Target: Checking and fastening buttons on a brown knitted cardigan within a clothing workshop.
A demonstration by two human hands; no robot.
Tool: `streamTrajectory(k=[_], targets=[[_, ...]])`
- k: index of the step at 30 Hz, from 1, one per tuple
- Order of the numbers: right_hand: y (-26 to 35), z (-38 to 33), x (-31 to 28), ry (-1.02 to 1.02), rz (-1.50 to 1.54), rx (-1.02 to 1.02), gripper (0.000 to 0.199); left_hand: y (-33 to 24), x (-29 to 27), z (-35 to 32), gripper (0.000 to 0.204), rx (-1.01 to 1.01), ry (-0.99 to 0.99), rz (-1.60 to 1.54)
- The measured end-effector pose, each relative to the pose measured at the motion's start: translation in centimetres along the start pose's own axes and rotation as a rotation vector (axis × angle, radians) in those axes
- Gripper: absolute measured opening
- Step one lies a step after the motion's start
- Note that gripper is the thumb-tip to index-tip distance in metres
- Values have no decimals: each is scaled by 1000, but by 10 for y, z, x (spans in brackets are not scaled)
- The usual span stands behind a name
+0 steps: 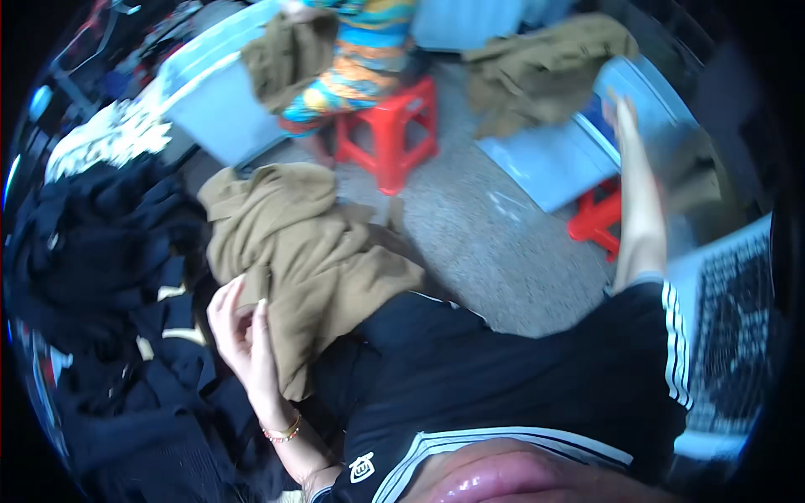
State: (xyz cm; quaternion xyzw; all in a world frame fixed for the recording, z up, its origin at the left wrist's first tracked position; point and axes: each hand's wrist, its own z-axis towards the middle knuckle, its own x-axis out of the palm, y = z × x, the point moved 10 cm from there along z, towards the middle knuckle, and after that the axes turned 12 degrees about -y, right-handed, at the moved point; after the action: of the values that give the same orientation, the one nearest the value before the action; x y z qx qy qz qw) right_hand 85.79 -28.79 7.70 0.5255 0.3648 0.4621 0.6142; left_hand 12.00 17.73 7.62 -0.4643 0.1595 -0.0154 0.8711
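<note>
A tan-brown knit garment [285, 243] lies bunched across my lap. My left hand [239, 331], with a beaded bracelet at the wrist, is at its left edge. The fingers are bent and the thumb stands apart from them, with no cloth visibly gripped. My right arm stretches far out to the right. At its end my right hand [620, 121] is over a light-blue plastic bin [641, 92], close to a brown garment pile [553, 71]. Motion smears those fingers, so what they hold, if anything, does not show.
Dark garments [101, 243] heap on my left, with white cloth [113, 138] behind. Ahead, a person in a patterned garment [360, 63] is by a red stool [390, 134] and a pale-blue bin [218, 109]. Another red stool [599, 218] and a crate of dark pieces [734, 327] are rightward.
</note>
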Motion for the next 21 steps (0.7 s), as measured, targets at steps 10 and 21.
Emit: streamTrajectory(k=[10, 21], targets=[[-240, -424, 226, 777, 223, 736, 48, 141, -33, -61, 42, -397, 219, 631], [2, -638, 261, 1611, 110, -332, 53, 58, -76, -67, 6, -297, -212, -90]])
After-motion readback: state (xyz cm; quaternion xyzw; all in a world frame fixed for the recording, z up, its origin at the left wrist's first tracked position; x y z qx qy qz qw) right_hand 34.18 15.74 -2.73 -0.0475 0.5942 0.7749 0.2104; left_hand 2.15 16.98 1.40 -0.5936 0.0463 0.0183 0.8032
